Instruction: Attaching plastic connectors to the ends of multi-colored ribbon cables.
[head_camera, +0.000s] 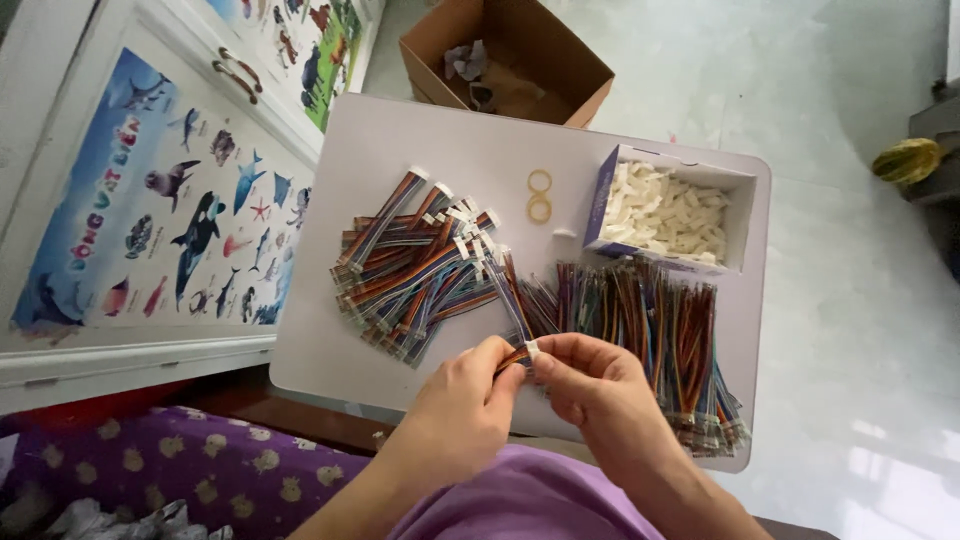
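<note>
Nearest you, over the near edge of the small white table (330, 360), your left hand (462, 405) and right hand (590, 385) are pressed close together, both pinching the multicoloured ribbon cable (512, 305) where a small white connector (532, 350) sits at its end. Judge it light, limp and slippery along the wires; the plastic end is stiff but small, so grip it right at the connector with your fingertips.

On the table beyond your hands, loose wire bundles (650, 330) lie to the right and finished cables (420, 265) to the left. Farther back, an open white and blue box (598, 205) holds white connectors, with two rubber bands (540, 195) beside it. Past the table's far edge stands a brown carton (560, 70). Left of the table, a blue poster (170, 200) shows sea animals.
</note>
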